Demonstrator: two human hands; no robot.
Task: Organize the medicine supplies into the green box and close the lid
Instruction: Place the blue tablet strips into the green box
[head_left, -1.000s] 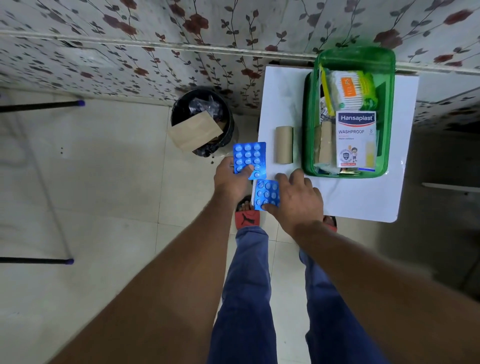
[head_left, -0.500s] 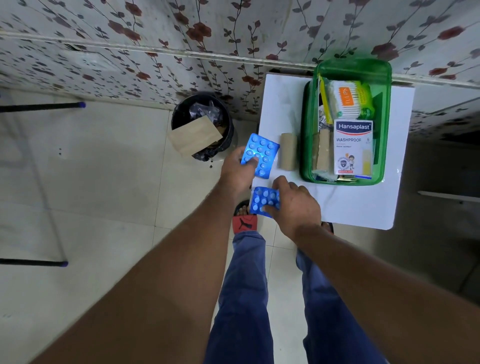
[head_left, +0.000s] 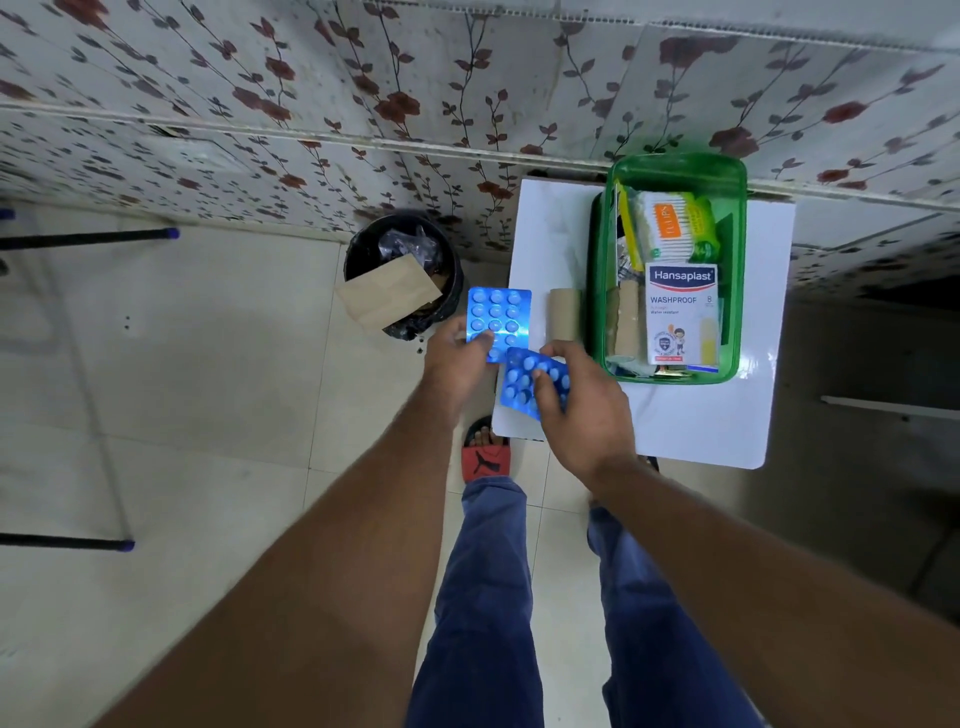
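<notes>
The green box (head_left: 602, 312) stands open on a small white table (head_left: 696, 426), its lid (head_left: 680, 169) tipped back against the wall. Inside lie a Hansaplast carton (head_left: 681, 306), a cotton-bud pack (head_left: 670, 226) and a tan bandage roll (head_left: 626, 325). Another tan roll (head_left: 564, 314) rests on the table left of the box. My left hand (head_left: 454, 364) pinches a blue pill strip (head_left: 498, 317) held over the table's left edge. My right hand (head_left: 582, 405) grips a second blue pill strip (head_left: 524, 387), lifted just below the first.
A black waste bin (head_left: 402, 278) with brown cardboard in it stands on the floor left of the table. A patterned wall runs right behind the table. Dark metal bars (head_left: 88, 236) cross the tiled floor at far left. My legs and a red sandal (head_left: 485, 457) are below the table.
My right hand has lifted the second strip off the table's near corner and turned it up toward the first. My left hand has straightened its strip and kept it beside the loose roll.
</notes>
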